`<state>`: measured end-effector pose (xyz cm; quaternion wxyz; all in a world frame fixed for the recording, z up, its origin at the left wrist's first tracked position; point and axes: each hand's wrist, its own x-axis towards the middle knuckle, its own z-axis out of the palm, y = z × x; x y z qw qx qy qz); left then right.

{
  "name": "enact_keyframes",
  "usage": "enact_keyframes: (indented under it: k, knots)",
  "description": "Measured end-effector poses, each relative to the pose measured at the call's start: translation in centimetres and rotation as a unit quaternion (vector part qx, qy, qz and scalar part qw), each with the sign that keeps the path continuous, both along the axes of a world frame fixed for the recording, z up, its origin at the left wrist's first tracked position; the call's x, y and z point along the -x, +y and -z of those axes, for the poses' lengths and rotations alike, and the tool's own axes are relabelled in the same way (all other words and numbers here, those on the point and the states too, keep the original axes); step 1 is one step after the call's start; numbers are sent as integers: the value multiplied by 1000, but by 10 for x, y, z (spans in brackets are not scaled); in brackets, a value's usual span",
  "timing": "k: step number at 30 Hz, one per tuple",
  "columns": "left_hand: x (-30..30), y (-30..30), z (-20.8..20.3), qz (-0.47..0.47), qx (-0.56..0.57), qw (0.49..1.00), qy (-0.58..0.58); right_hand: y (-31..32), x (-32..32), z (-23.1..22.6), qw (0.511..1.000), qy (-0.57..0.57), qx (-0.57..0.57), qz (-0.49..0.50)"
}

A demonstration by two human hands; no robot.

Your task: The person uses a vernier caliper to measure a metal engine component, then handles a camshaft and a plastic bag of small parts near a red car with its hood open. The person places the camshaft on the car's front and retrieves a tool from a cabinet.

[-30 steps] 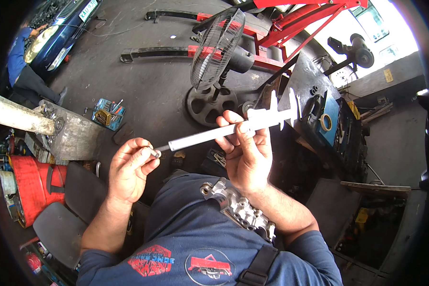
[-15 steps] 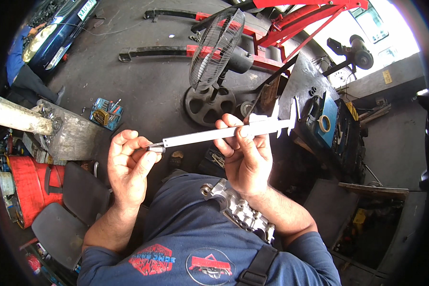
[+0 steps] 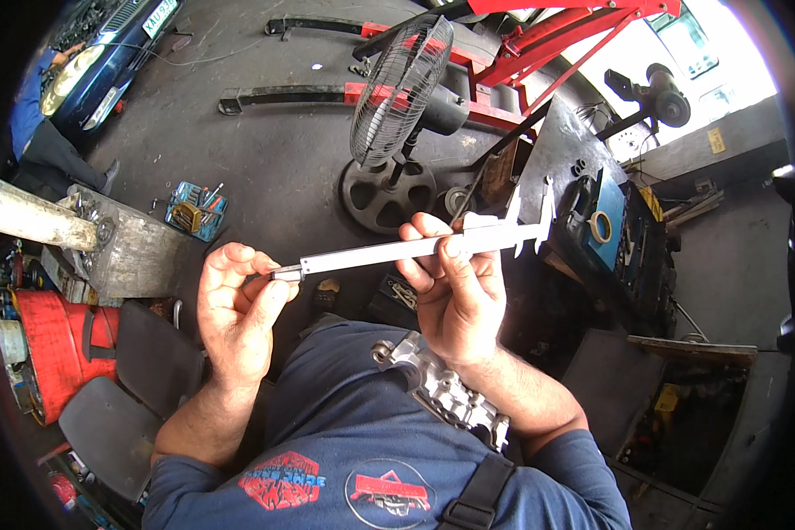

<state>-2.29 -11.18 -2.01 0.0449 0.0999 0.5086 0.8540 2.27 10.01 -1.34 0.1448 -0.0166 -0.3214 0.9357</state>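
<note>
A silver vernier caliper (image 3: 353, 255) lies nearly level in front of me, its jaws at the right end. My right hand (image 3: 459, 305) is closed around the caliper near its sliding part, thumb in front. At the other end, the thin depth rod sticks out toward my left hand (image 3: 237, 309). Left thumb and fingers pinch a small shiny metal cylinder (image 3: 288, 275), which is at the rod; whether the rod goes inside it, I cannot tell. Below my right wrist, a cast metal engine part (image 3: 450, 393), like a cylinder head, rests close to my body.
Ahead stands a black pedestal fan (image 3: 402, 97) beside a red hoist (image 3: 539, 62). At right, a metal bench holds a bench grinder (image 3: 667, 97), a tape roll (image 3: 601, 227) and an open tool case. To the left are a blue tool tray (image 3: 199, 212), grey chair (image 3: 110, 433), red drum (image 3: 57, 344) and a person by a car.
The small cylinder and the caliper's rod end have shifted very slightly left, and the cylinder's tilt differs a little. Both hands keep their grip.
</note>
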Motion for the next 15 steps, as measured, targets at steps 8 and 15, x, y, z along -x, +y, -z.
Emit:
enact_keyframes:
  k: [8,15]
  knots:
    - [-3,-4,-1,-3,7,1000,18,-4,-3,-3,1000,0,4,-1]
    - [-7,-5,-5,0,11,999,31,-5,-8,-5,1000,8,1,-3]
